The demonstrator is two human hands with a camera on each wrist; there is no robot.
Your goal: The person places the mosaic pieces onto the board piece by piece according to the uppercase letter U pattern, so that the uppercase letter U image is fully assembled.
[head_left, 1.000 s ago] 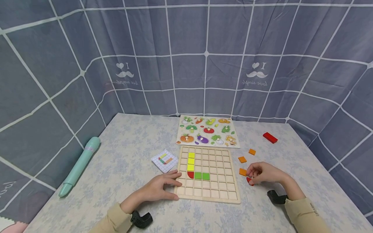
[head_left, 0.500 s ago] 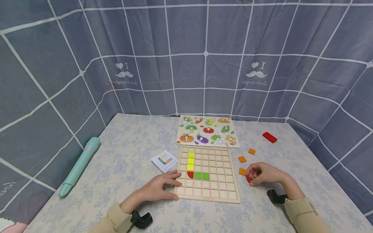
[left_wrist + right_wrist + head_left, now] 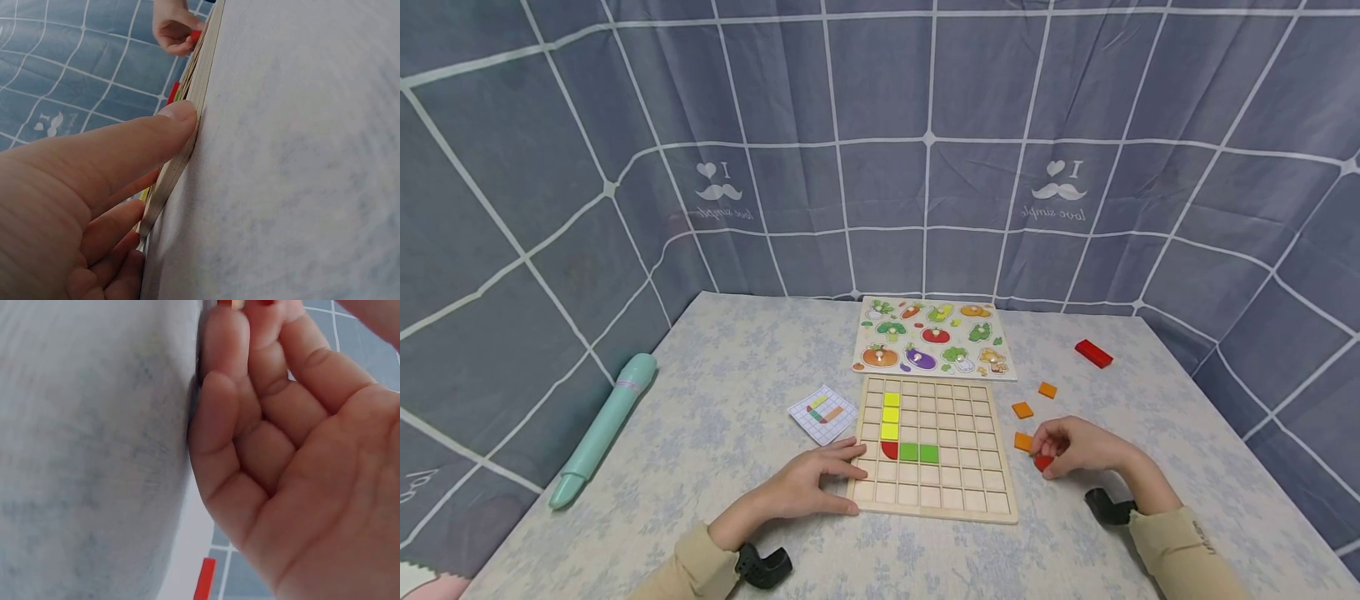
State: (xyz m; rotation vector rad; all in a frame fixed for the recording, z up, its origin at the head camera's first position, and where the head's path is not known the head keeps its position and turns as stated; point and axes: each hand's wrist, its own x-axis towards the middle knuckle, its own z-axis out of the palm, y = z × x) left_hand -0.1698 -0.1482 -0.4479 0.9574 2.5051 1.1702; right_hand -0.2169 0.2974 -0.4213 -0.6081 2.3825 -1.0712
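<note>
My left hand rests at the left edge of a wooden grid board, its fingers fairly straight. In the left wrist view the thumb lies against the board's edge. Three yellow square tiles, a red quarter-round tile and two green tiles form an L in the grid. Right of the board, my right hand pinches another red quarter-round tile between thumb and fingers, low over the table. An orange tile lies just beside its fingertips. In the right wrist view the other fingers are curled.
Two more orange tiles, one nearer and one farther, lie right of the board. A red bar-shaped stack is behind them. A vegetable puzzle board touches the grid's far side. A pattern card and turquoise stick-like object lie left.
The red tile at my right fingertips has turned and shows a different side; the hand itself has barely shifted. My left hand and the tiles in the grid have stayed put.
</note>
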